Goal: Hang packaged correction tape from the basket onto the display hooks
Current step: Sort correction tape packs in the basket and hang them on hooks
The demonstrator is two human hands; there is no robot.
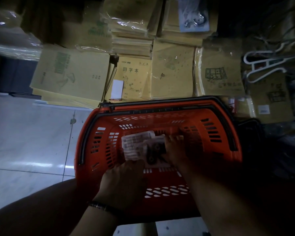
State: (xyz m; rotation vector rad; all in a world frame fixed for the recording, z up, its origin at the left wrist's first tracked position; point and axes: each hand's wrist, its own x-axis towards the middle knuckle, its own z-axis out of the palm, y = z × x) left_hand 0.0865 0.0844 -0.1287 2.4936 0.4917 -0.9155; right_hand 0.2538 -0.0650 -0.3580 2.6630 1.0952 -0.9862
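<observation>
Both hands down inside the red basket (211, 133): right hand (174, 150) curled over the right edge of a correction tape pack (156, 150), apparently pinching it; left hand (124, 181) laid against the near edge of the loose packs, fingers hidden underneath, so cannot tell whether gripping or merely propping. Too dim and smeared to say more of the fingers. Lying on the basket floor, toward the far wall: that front pack, dark tape wheels showing, overlapping a pale printed pack (136, 143) behind and to its left. Probably featherlight, flat and fairly stiff in the card, slick over the plastic blister, prone to sliding off one another. Best taken by the card margin, wherever the hang hole sits, between thumb and forefinger, not by the bubble. No display hooks in view. Beyond the basket, stacked tan notebooks (71, 77) in plastic wrap, white hangers (262, 65) at right, pale tiled floor (24, 133) at left.
</observation>
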